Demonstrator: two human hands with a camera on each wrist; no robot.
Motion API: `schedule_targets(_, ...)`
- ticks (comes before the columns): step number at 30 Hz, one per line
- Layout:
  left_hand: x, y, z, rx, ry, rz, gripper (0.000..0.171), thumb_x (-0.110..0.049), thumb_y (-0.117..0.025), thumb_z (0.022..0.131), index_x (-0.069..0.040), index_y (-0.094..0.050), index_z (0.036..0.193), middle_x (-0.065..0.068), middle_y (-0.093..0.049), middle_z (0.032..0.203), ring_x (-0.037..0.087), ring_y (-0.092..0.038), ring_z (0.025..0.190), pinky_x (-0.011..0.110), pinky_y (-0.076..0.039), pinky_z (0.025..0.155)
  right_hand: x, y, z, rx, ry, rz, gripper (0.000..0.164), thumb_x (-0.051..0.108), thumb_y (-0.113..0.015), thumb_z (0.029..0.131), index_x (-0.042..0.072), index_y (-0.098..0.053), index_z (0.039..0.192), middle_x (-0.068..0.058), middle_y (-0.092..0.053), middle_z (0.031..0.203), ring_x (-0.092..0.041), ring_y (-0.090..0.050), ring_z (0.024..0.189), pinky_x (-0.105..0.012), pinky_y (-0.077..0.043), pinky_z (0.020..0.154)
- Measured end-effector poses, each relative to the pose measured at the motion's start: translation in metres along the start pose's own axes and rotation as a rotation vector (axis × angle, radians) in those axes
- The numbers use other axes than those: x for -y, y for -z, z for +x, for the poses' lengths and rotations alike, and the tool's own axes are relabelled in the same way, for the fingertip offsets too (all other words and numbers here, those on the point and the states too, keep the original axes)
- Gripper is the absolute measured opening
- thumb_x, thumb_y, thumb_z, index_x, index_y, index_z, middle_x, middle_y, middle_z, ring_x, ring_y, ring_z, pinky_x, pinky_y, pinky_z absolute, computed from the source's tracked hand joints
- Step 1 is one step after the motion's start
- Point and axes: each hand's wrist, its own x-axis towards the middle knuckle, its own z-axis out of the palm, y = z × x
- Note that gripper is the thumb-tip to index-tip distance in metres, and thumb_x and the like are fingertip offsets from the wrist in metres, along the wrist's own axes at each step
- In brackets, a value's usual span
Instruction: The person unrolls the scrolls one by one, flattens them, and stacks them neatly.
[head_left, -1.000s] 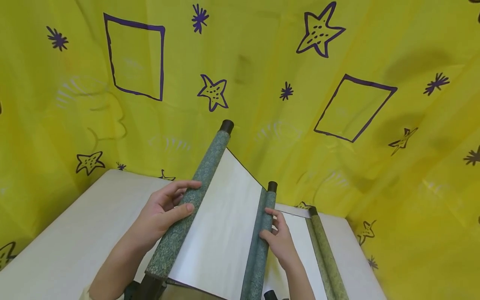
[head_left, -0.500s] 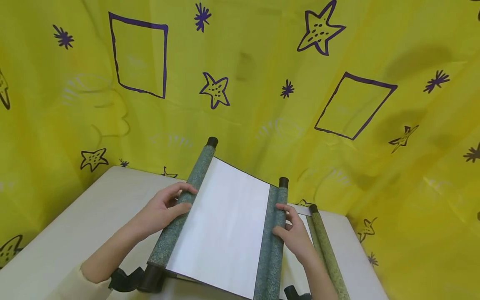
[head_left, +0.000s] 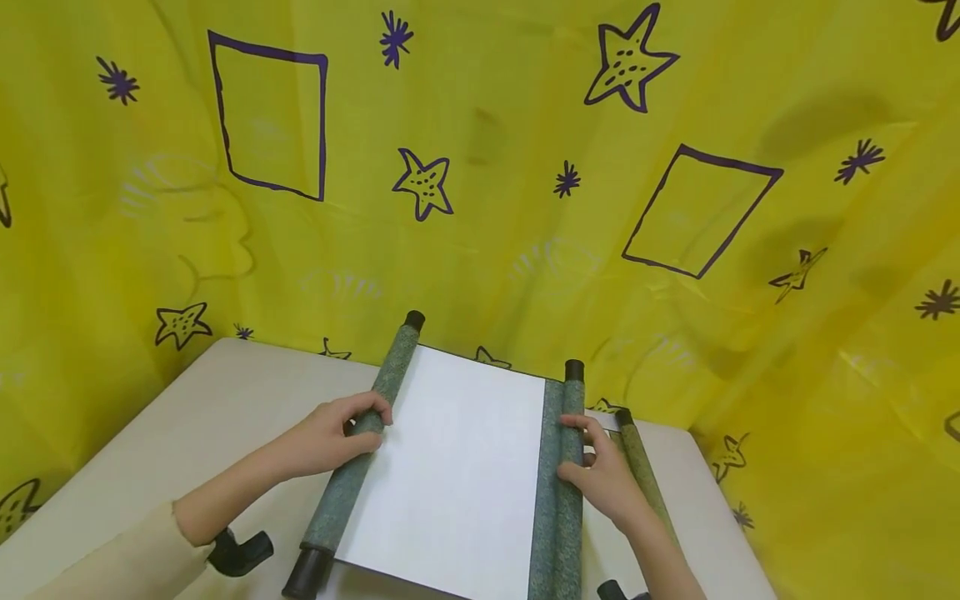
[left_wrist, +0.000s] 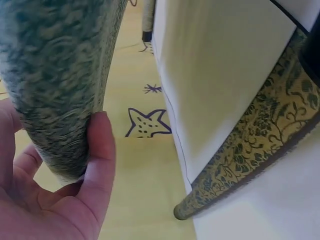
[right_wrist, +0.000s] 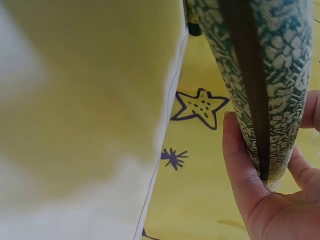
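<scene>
A hanging scroll with a blank white sheet (head_left: 457, 467) is held partly unrolled in front of me. My left hand (head_left: 330, 437) grips its left roll (head_left: 393, 367), covered in teal patterned fabric with dark end knobs. On the other side my right hand (head_left: 609, 483) holds the teal right roll (head_left: 570, 533) between thumb and fingers. The left roll leans, its top end farther right than its bottom. Behind the right hand lies a second scroll with an olive roll (head_left: 637, 454); the left wrist view shows its gold-and-dark floral fabric (left_wrist: 255, 130). The held scroll hides part of it.
Both scrolls are over a whitish table (head_left: 247, 400). A yellow curtain (head_left: 495, 108) with purple stars and frames hangs behind and around it. Black curved pieces (head_left: 240, 554) show near the wrists.
The left roll has come down and its top end has shifted left, while the right roll has moved right. The white sheet now faces me more squarely. Both hands keep their grip.
</scene>
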Motion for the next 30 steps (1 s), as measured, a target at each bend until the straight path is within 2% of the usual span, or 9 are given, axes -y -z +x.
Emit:
schedule_targets(5,0.006,0.0,0.0,0.013,0.002,0.041,0.024,-0.026,-0.071,0.092,-0.018,-0.052,0.104,0.004,-0.056,0.104,0.01,-0.036,0.062,0.026,-0.034,0.056,0.002,0.005,-0.002,-0.001,0.0,-0.047,0.062,-0.002,-0.066,0.084,0.022,-0.05,0.138,-0.021,-0.048,0.13,-0.025,-0.055,0.081,-0.034,-0.051,0.068)
schedule_targets(14,0.008,0.005,-0.002,0.041,0.005,0.062,0.017,-0.013,-0.062,0.093,-0.019,-0.059,0.108,0.008,-0.059,0.114,0.01,-0.037,0.06,0.027,-0.037,0.054,0.005,0.011,-0.006,0.012,0.0,-0.066,0.062,0.0,-0.066,0.083,0.022,-0.049,0.138,-0.021,-0.045,0.133,-0.023,-0.053,0.079,-0.033,-0.049,0.066)
schedule_targets(17,0.009,0.005,-0.004,0.04,0.014,0.062,0.013,-0.014,-0.063,0.093,-0.018,-0.057,0.104,0.005,-0.057,0.1,0.009,-0.034,0.057,0.026,-0.035,0.052,0.003,0.012,-0.008,0.023,-0.008,-0.066,0.062,-0.001,-0.066,0.083,0.022,-0.049,0.139,-0.021,-0.044,0.135,-0.021,-0.049,0.074,-0.032,-0.047,0.064)
schedule_targets(21,0.01,0.005,-0.005,0.043,0.02,0.069,0.022,-0.021,-0.07,0.092,-0.017,-0.051,0.1,-0.001,-0.039,0.077,0.007,-0.027,0.054,0.025,-0.03,0.052,0.002,0.014,-0.01,0.033,-0.01,-0.077,0.062,0.0,-0.066,0.084,0.023,-0.049,0.14,-0.02,-0.043,0.139,-0.021,-0.049,0.076,-0.032,-0.045,0.065)
schedule_targets(22,0.01,0.005,-0.004,0.043,0.015,0.073,0.024,-0.022,-0.072,0.091,-0.017,-0.05,0.1,-0.001,-0.038,0.077,0.008,-0.028,0.055,0.025,-0.029,0.053,0.002,0.015,-0.011,0.028,-0.009,-0.087,0.062,0.001,-0.067,0.085,0.023,-0.049,0.14,-0.019,-0.043,0.141,-0.022,-0.049,0.079,-0.033,-0.045,0.066)
schedule_targets(24,0.01,0.006,-0.003,0.043,0.01,0.086,0.022,-0.018,-0.07,0.091,-0.017,-0.051,0.101,-0.001,-0.045,0.083,0.01,-0.034,0.061,0.025,-0.031,0.055,0.003,0.016,-0.011,0.022,-0.006,-0.099,0.062,0.003,-0.067,0.085,0.024,-0.049,0.14,-0.018,-0.043,0.142,-0.023,-0.051,0.084,-0.034,-0.044,0.067)
schedule_targets(28,0.008,0.009,-0.002,0.042,-0.007,0.112,0.016,-0.01,-0.063,0.09,-0.018,-0.055,0.101,0.003,-0.057,0.102,0.016,-0.042,0.073,0.028,-0.034,0.06,0.005,0.019,-0.011,0.019,0.008,-0.119,0.061,0.004,-0.068,0.085,0.024,-0.049,0.14,-0.017,-0.044,0.143,-0.024,-0.05,0.087,-0.034,-0.043,0.066)
schedule_targets(30,0.007,0.011,-0.002,0.04,-0.005,0.121,0.016,-0.009,-0.061,0.09,-0.019,-0.057,0.101,0.003,-0.058,0.101,0.015,-0.04,0.068,0.027,-0.034,0.058,0.006,0.02,-0.01,0.02,0.019,-0.124,0.061,0.003,-0.067,0.085,0.024,-0.049,0.139,-0.017,-0.045,0.142,-0.024,-0.048,0.083,-0.034,-0.043,0.064)
